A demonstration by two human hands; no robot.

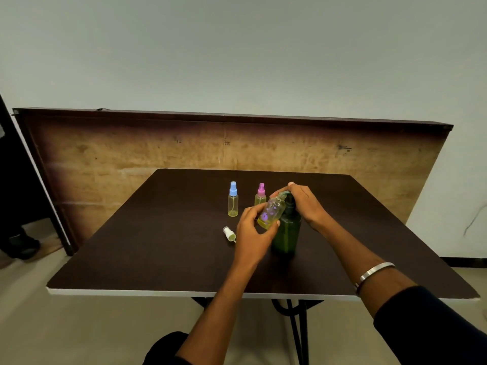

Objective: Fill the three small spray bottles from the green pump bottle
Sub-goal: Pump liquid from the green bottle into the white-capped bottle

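Note:
The green pump bottle [286, 234] stands upright near the middle of the dark table [158, 246]. My right hand [303, 201] rests on its pump head, fingers draped over the top. My left hand [253, 230] holds an uncapped small clear bottle with purple flowers [271, 213], tilted with its mouth up at the pump spout; a little yellowish liquid lies in its base. Its white spray cap [228, 233] lies on the table to the left. A blue-capped spray bottle [233, 199] and a pink-capped spray bottle [260, 194] stand capped behind.
A wooden board [131, 154] leans against the wall behind the table. A dark shoe [23, 246] shows on the floor at far left. The table's white front edge [131, 292] runs just ahead of my forearms.

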